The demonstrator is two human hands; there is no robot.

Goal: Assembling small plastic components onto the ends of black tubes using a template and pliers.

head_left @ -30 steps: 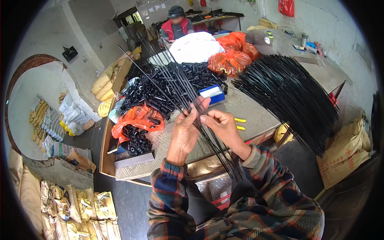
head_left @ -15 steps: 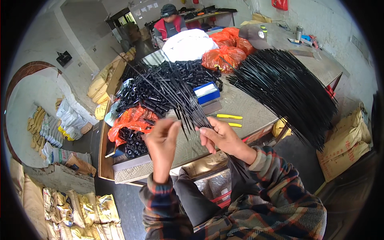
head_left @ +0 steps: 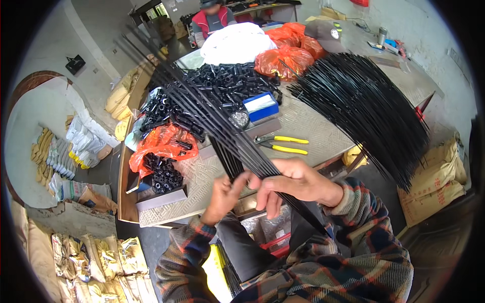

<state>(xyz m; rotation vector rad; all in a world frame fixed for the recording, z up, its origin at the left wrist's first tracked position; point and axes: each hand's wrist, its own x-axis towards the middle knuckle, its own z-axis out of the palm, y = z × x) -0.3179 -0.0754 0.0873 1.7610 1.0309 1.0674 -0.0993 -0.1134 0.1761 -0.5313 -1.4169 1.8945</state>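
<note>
A slanting bundle of long thin black rods point(head_left: 252, 157) runs from my lap up over the table, and my right hand point(head_left: 295, 188) is closed around its lower part. My left hand point(head_left: 222, 198) has its fingers pinched at the lower end of a second, steeper cluster of black rods point(head_left: 225, 157), right beside the right fingertips; how many it grips is hidden. Pliers with yellow handles point(head_left: 290, 138) lie on the table just beyond the right hand. Behind the bundle spreads a heap of short black tubular parts point(head_left: 227, 83).
A large pile of black rods point(head_left: 364, 111) overhangs the table's right edge. A blue box point(head_left: 261, 112), red bags point(head_left: 284, 61) and a white sack point(head_left: 237, 43) stand farther back. An opened red bag point(head_left: 164, 144) lies left. Across the table sits a person in a red vest point(head_left: 201, 21).
My left hand has moved right and down, from apart and blurred to pinching at the rod ends. The bundle in my right hand has shifted, and the whole view has tilted slightly.
</note>
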